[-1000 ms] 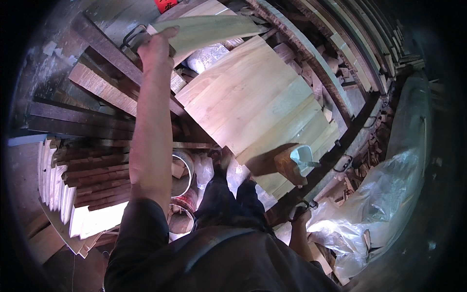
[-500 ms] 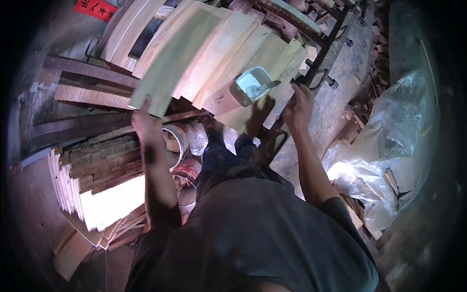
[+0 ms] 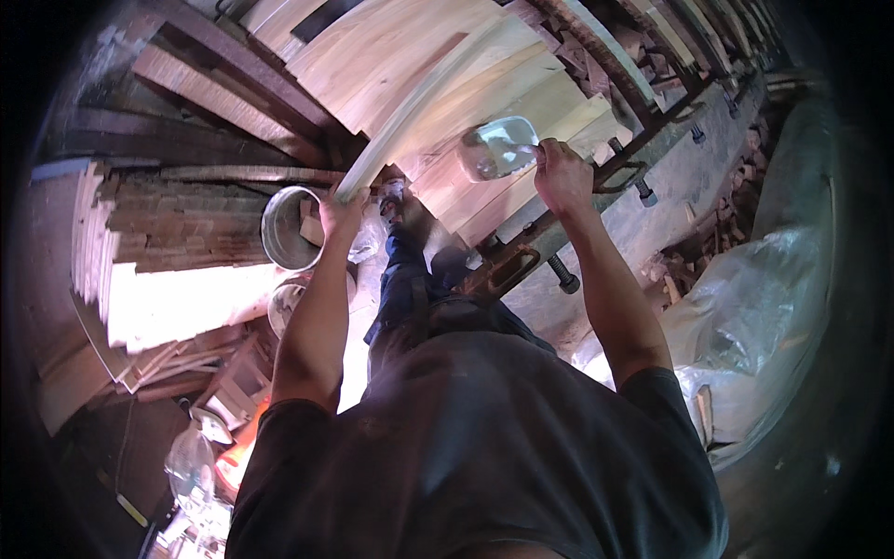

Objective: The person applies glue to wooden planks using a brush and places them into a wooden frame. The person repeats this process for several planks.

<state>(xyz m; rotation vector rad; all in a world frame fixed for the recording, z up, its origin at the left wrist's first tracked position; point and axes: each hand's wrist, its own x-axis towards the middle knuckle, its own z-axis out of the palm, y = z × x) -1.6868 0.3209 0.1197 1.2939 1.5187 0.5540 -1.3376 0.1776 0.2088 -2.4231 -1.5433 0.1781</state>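
My left hand [image 3: 343, 212] is closed round the near end of a long pale wooden board [image 3: 410, 112], which is turned up on its narrow edge and slants away over other boards. My right hand [image 3: 564, 179] grips the handle of a brush-like tool [image 3: 528, 149]. The tool's working end lies in a translucent tub [image 3: 484, 170] with whitish stuff inside; its exact kind is hard to make out. Beneath the tub, several pale boards [image 3: 503, 200] lie side by side.
Clamp bars with bolts [image 3: 563, 275] run along the right side of the boards. At left stand a stack of wood strips [image 3: 186, 224] and a round bucket [image 3: 293, 228]. Clear plastic sheeting [image 3: 745, 326] and wood scraps are on the right.
My left hand has tipped the board from its flat face onto its edge. My right hand has moved from the clamp side to the tool's handle and closed on it. The view has shifted.
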